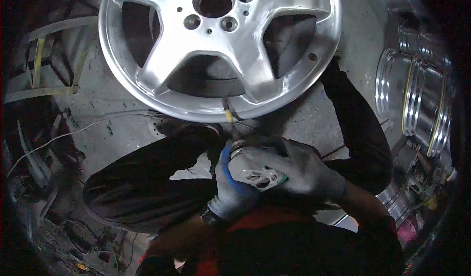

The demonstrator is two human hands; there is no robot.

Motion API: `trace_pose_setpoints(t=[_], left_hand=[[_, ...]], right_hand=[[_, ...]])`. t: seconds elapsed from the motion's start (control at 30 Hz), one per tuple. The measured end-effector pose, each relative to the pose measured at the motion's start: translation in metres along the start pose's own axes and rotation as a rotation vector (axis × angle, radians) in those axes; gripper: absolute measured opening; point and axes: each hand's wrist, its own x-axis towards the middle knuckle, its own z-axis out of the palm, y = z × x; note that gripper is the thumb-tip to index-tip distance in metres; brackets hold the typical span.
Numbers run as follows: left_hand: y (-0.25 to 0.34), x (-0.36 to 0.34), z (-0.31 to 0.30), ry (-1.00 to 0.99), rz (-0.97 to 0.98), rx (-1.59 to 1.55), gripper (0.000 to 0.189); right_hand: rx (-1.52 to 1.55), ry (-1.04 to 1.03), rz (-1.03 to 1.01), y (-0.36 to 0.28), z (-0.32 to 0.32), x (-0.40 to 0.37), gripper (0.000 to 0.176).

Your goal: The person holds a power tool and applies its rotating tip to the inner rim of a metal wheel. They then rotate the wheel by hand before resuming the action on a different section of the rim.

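Observation:
A bare-metal alloy wheel (216, 55) with broad spokes lies in front of me at the top of the view. Between my legs I hold a grey die grinder (252, 170), its vented rear end towards me. My gloved left hand (230, 185) is closed round the near left side of the tool. My right hand (309, 173), also gloved, wraps its other side and top. From the grinder's nose a thin shaft (228, 115) with a yellow band points away from me, its dark tip overlapping the wheel's near rim.
Several shiny wheel rims (392, 94) stand on the right. At the left are dark metal frames (59, 60) and scrap, with a thin cable (73, 133) across the grey floor (117, 138). My crossed legs (147, 178) flank the tool. A pink item (407, 231) lies lower right.

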Motion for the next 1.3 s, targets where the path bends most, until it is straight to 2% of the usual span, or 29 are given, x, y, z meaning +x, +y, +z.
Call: trace_pose_setpoints(t=[0.03,0.1,0.23,0.3,0.33,0.4,0.5,0.63,0.7,0.73,0.83,0.87,0.9,0.93,1.0,1.03,1.1,1.13,1.2,1.23,1.3], left_hand=[[-0.002,0.001,0.001,0.001,-0.001,0.0,0.053],[-0.009,0.007,0.002,-0.048,-0.164,-0.502,0.052],[-0.025,0.018,0.007,0.048,-0.321,-0.475,0.051],[-0.034,0.017,0.021,0.102,-0.072,-0.026,0.04],[-0.033,0.017,0.025,0.106,-0.073,-0.027,0.04],[-0.031,0.018,0.03,-0.006,-0.158,-0.439,0.04],[-0.03,0.02,0.025,0.024,-0.203,-0.378,0.047],[-0.018,0.02,0.019,0.077,-0.248,-0.351,0.046],[-0.016,0.015,0.016,0.007,0.064,0.344,0.045],[-0.016,0.015,0.019,0.003,0.061,0.346,0.045],[-0.018,0.019,0.026,0.093,0.006,0.164,0.043],[-0.019,0.023,0.024,0.059,-0.096,-0.121,0.031],[-0.019,0.025,0.023,0.024,-0.197,-0.406,0.034],[-0.02,0.024,0.021,0.024,-0.197,-0.409,0.034],[-0.019,0.018,0.017,0.056,-0.15,-0.129,0.032],[-0.017,0.016,0.015,0.059,-0.145,-0.13,0.032],[-0.01,0.012,0.011,0.018,-0.034,-0.05,0.037],[-0.007,0.011,0.006,0.022,-0.031,-0.051,0.037],[-0.004,0.011,-0.007,0.074,-0.146,-0.284,0.044],[0.001,0.009,-0.01,0.074,-0.146,-0.285,0.044],[0.013,0.005,-0.016,0.2,-0.228,-0.297,0.043]], right_hand=[[0.001,0.0,0.001,0.0,-0.001,-0.001,0.07],[0.036,0.019,0.03,0.003,-0.004,-0.004,0.068],[-0.015,0.054,0.053,0.019,-0.01,-0.026,0.069],[-0.053,0.046,0.092,0.02,-0.017,-0.033,0.072],[-0.05,0.043,0.093,0.018,-0.02,-0.033,0.072],[-0.017,0.043,0.073,0.015,-0.026,-0.031,0.073],[-0.011,0.052,0.028,0.028,-0.021,-0.033,0.072],[0.071,0.086,-0.031,0.024,-0.017,-0.014,0.072],[0.034,0.002,0.005,0.022,-0.017,-0.013,0.07],[0.033,0.006,0.008,0.021,-0.018,-0.013,0.07],[0.049,0.048,0.053,0.016,-0.021,-0.016,0.069],[0.056,0.064,0.052,0.014,-0.023,-0.017,0.068],[0.063,0.079,0.049,0.013,-0.023,-0.017,0.067],[0.062,0.077,0.05,0.012,-0.022,-0.016,0.067],[0.085,0.131,-0.046,0.008,-0.018,-0.01,0.065],[0.087,0.127,-0.05,0.006,-0.016,-0.008,0.065],[0.058,0.031,0.054,0.002,-0.013,-0.004,0.064],[0.06,0.027,0.052,0.001,-0.01,-0.001,0.064],[0.076,-0.037,0.064,0.0,-0.003,0.008,0.071],[0.075,-0.038,0.065,0.0,0.002,0.011,0.071],[-0.033,-0.014,0.013,-0.002,0.013,0.017,0.075]])
